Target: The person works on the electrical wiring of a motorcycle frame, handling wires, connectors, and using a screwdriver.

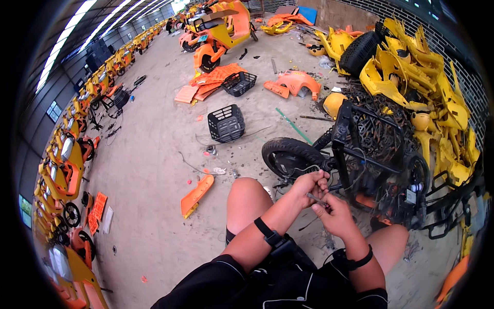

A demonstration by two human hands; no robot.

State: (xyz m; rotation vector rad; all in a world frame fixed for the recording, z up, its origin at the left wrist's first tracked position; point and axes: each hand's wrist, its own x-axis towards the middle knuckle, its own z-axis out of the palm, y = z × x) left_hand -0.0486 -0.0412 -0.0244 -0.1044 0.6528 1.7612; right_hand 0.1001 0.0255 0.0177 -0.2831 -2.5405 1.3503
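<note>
Left hand (pixel 307 186): fingers pinched on gray wire (pixel 310 167), beside black wheel (pixel 286 158). Right hand (pixel 337 213): fingers closed on thin gray piece (pixel 314 198); cannot tell if same wire. Right side tight: black frame (pixel 340 133) edges near hands, yellow heap (pixel 440 82) behind. Wide floor (pixel 154 154) opens left. Far scooter (pixel 226 32): small green plate (pixel 203 38), writing too tiny.

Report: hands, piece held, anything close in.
Right hand grips thin grey piece; left hand curled close by. Piece partly hidden. Wheel and black frame just beyond.
</note>
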